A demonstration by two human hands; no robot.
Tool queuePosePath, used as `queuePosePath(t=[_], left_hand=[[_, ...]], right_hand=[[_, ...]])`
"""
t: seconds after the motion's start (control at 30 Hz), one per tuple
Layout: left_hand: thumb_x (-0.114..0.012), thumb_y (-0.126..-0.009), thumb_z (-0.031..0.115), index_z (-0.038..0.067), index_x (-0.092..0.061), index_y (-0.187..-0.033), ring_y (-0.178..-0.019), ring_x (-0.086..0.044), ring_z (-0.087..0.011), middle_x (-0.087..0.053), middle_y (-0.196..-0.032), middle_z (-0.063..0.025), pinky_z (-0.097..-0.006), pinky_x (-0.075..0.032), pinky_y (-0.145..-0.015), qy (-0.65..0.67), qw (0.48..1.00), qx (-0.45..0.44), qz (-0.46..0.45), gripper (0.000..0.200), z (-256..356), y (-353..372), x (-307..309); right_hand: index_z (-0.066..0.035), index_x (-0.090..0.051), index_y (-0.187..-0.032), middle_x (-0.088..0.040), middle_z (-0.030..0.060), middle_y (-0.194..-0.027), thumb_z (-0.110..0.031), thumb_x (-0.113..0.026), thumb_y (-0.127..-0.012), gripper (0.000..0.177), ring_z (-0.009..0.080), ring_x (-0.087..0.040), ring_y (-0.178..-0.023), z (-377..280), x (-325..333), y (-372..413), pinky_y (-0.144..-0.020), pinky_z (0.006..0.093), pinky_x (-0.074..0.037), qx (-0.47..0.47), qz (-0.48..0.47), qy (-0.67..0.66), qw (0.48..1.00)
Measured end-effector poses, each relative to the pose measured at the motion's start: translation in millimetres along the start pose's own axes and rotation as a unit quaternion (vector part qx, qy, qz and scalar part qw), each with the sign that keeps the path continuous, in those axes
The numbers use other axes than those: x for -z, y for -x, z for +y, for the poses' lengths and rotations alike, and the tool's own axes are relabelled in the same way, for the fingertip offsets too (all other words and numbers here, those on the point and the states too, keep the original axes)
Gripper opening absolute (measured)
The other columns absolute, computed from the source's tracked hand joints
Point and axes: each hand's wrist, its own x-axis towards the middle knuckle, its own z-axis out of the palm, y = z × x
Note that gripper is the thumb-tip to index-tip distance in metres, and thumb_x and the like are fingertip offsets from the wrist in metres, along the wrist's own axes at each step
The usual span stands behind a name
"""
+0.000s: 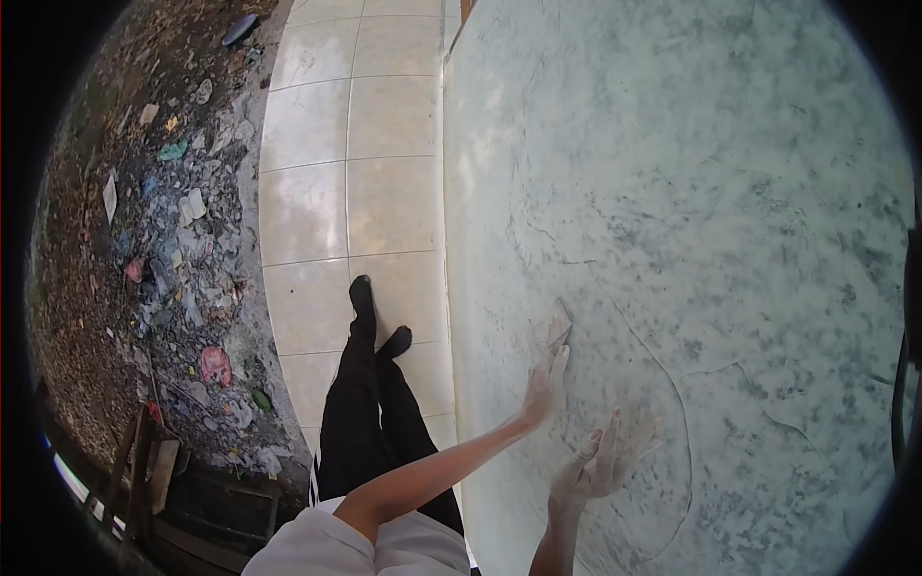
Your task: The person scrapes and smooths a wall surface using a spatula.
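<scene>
Head | left grip (545, 390): grey sheet (558, 326) at wall (768, 259) | right grip (605, 463): spread

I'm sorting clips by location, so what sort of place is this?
Probably an exterior walkway: its glossy floor tiles run along a patchy, pale green wall, and ground strewn with litter lies along the other side.

The shirt (423, 542) is plain and whitish, its short, loose sleeve (312, 545) ending well back from the bare left grip (545, 392). Left of the similarly bare right grip (607, 461) show black trousers (351, 413), white-striped along one side, and dark, close-fitting footwear (361, 296).
</scene>
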Motion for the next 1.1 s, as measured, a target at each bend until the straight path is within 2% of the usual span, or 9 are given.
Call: queuePosePath(t=[0.17, 0.37, 0.57, 0.63, 0.77, 0.87, 0.93, 1.03, 1.1], left_hand=[[-0.034, -0.101, 0.03, 0.003, -0.029, -0.146, -0.141, -0.027, -0.0244, -0.032, -0.151, -0.0149, -0.0302, -0.017, -0.114, -0.053, 0.999, -0.007, 0.012, 0.053, 21, -118, 31], [-0.033, -0.101, 0.034, 0.005, -0.03, -0.146, -0.135, -0.038, -0.0305, -0.04, -0.146, -0.0148, -0.0321, -0.024, -0.112, -0.093, 0.991, -0.094, -0.006, 0.054, 37, 3, -11], [-0.034, -0.1, 0.035, 0.001, -0.034, -0.143, -0.136, -0.037, -0.0303, -0.04, -0.146, -0.0156, -0.0316, -0.025, -0.111, -0.051, 0.996, -0.077, 0.019, 0.054, 79, -75, -9], [-0.035, -0.1, 0.034, 0.0, -0.04, -0.14, -0.135, -0.038, -0.0309, -0.041, -0.144, -0.0177, -0.0318, -0.026, -0.111, -0.079, 0.997, 0.027, -0.004, 0.052, 102, -91, 2], [-0.036, -0.1, 0.032, 0.001, -0.045, -0.136, -0.132, -0.041, -0.0318, -0.046, -0.14, -0.0192, -0.0332, -0.027, -0.11, -0.1, 0.979, -0.175, 0.037, 0.049, 83, 13, -40], [-0.036, -0.1, 0.032, 0.002, -0.045, -0.137, -0.133, -0.041, -0.031, -0.046, -0.141, -0.0174, -0.0335, -0.028, -0.11, -0.087, 0.994, -0.047, 0.056, 0.048, 81, -29, -40], [-0.037, -0.099, 0.033, 0.003, -0.047, -0.135, -0.131, -0.043, -0.031, -0.046, -0.141, -0.018, -0.0346, -0.031, -0.108, -0.076, 0.973, -0.202, 0.08, 0.048, 100, -84, -25], [-0.035, -0.101, 0.03, -0.001, -0.044, -0.137, -0.133, -0.04, -0.025, -0.047, -0.14, -0.0177, -0.0308, -0.026, -0.111, -0.111, 0.993, -0.032, 0.01, 0.049, 129, -81, -10], [-0.036, -0.1, 0.032, -0.001, -0.046, -0.135, -0.127, -0.048, -0.0279, -0.055, -0.131, -0.0195, -0.033, -0.032, -0.107, -0.112, 0.985, -0.13, 0.026, 0.049, 111, -36, -27]], right_hand=[[-0.002, -0.057, -0.125, -0.032, 0.0365, -0.141, -0.009, -0.044, -0.093, 0.035, 0.0491, -0.027, -0.136, 3, 30, -4, -0.107, 0.0681, -0.006, -0.009, 0.055, -0.015, 0.998], [-0.006, -0.055, -0.129, -0.032, 0.0338, -0.143, -0.013, -0.041, -0.096, 0.036, 0.0489, -0.024, -0.137, 11, 58, 15, -0.106, 0.0684, 0.007, -0.055, 0.078, 0.097, 0.991], [-0.008, -0.05, -0.134, -0.026, 0.0319, -0.147, -0.019, -0.038, -0.099, 0.039, 0.046, -0.02, -0.14, 14, 98, 6, -0.106, 0.0677, 0.008, -0.065, 0.15, 0.149, 0.975], [-0.008, -0.049, -0.135, -0.025, 0.0319, -0.147, -0.02, -0.037, -0.099, 0.039, 0.046, -0.02, -0.14, 15, 104, 7, -0.106, 0.0671, 0.008, -0.067, 0.17, 0.138, 0.973], [-0.01, -0.047, -0.137, -0.023, 0.027, -0.15, -0.026, -0.034, -0.101, 0.041, 0.0412, -0.02, -0.141, 15, 112, 10, -0.109, 0.0639, 0.005, -0.097, 0.168, 0.102, 0.976], [-0.011, -0.048, -0.137, -0.023, 0.022, -0.152, -0.03, -0.034, -0.103, 0.042, 0.0362, -0.022, -0.142, 13, 114, 6, -0.112, 0.0613, 0.004, -0.081, 0.163, 0.129, 0.975], [-0.011, -0.048, -0.137, -0.023, 0.022, -0.152, -0.03, -0.034, -0.103, 0.041, 0.0364, -0.022, -0.142, 14, 118, 4, -0.112, 0.0614, 0.003, -0.086, 0.159, 0.128, 0.975], [-0.007, -0.046, -0.136, -0.021, 0.0324, -0.149, -0.022, -0.033, -0.101, 0.041, 0.0449, -0.017, -0.141, 11, 122, -3, -0.107, 0.0656, 0.009, -0.078, 0.139, 0.13, 0.979], [-0.01, -0.045, -0.139, -0.022, 0.0233, -0.152, -0.032, -0.034, -0.102, 0.044, 0.037, -0.02, -0.142, 9, 118, -6, -0.111, 0.0629, 0.004, -0.084, 0.176, 0.127, 0.973]])
